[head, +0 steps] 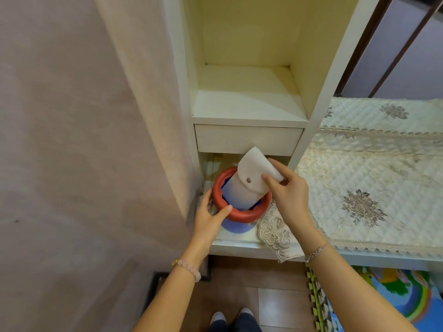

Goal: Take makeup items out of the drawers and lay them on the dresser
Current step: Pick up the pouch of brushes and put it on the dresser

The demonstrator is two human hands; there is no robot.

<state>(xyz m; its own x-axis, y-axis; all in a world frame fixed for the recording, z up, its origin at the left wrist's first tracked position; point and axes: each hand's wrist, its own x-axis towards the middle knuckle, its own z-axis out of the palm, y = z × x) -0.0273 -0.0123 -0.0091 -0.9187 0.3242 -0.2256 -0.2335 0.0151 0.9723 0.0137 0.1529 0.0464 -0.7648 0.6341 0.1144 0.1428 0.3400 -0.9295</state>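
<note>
A blue round container [236, 227] with a thick red rim [242, 214] stands in the open lower drawer [239, 245] of the cream dresser. My left hand [209, 215] grips the red rim on its left side. My right hand [288, 190] pinches a white felt pouch [249, 178] with a snap button, which stands upright and half inside the container. The small drawer [248, 140] above is closed.
An open cubby shelf [247, 101] sits above the closed drawer. The dresser top to the right carries a quilted lace-edged cloth [374, 183], one corner hanging beside the container. A pale curtain [84, 140] hangs at left. Wooden floor and a colourful foam mat [383, 298] lie below.
</note>
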